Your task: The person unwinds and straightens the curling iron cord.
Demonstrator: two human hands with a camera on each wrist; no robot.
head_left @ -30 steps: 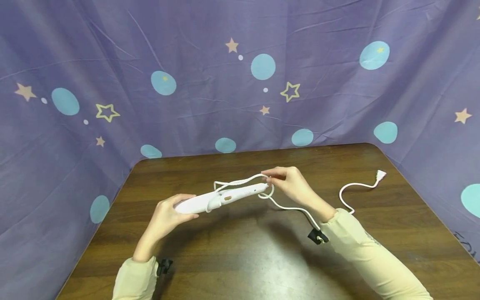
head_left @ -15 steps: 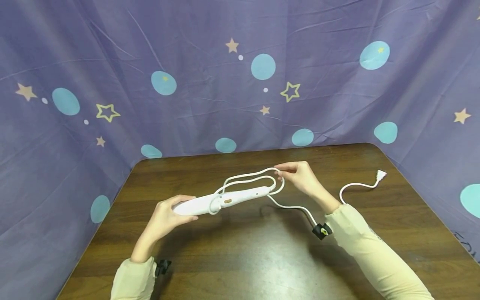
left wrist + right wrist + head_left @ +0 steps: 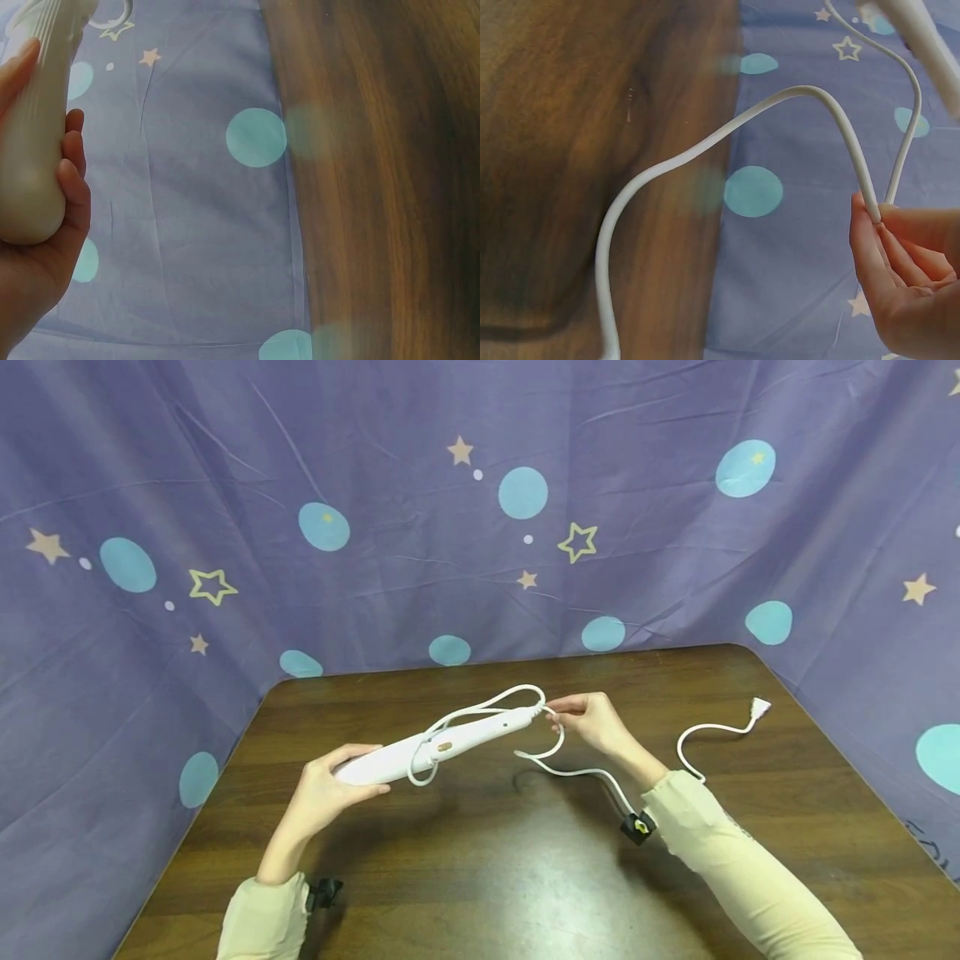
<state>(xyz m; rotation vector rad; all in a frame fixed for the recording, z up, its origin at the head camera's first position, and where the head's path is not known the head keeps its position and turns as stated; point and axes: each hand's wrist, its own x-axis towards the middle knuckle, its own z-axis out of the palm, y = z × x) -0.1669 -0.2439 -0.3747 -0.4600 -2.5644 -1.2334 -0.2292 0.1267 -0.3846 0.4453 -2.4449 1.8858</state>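
Note:
My left hand [image 3: 321, 787] grips the wide rounded end of a white hair straightener [image 3: 390, 762], holding it above the table with its narrow cord end tilted up to the right. In the left wrist view the fingers curl round its smooth body [image 3: 34, 180]. A white cord [image 3: 487, 699] leaves the narrow end, runs back along the handle and loops round the middle near a gold button [image 3: 445, 746]. Just off the narrow end, my right hand [image 3: 596, 724] pinches the cord between thumb and fingertips; the right wrist view shows that hand [image 3: 907, 274] with cord [image 3: 840, 124] arching away.
The remaining cord trails over the brown wooden table [image 3: 495, 852], passing beneath the right forearm. Its white plug [image 3: 761, 708] lies at the right. Black wrist mounts [image 3: 637, 827] hang below both sleeves. A purple patterned curtain [image 3: 420, 527] surrounds the table's back and sides.
My right hand drew the cord out to the right, then came back left towards the narrow end. That end has risen, and the cord loops along the handle have shifted. The left hand keeps its grip.

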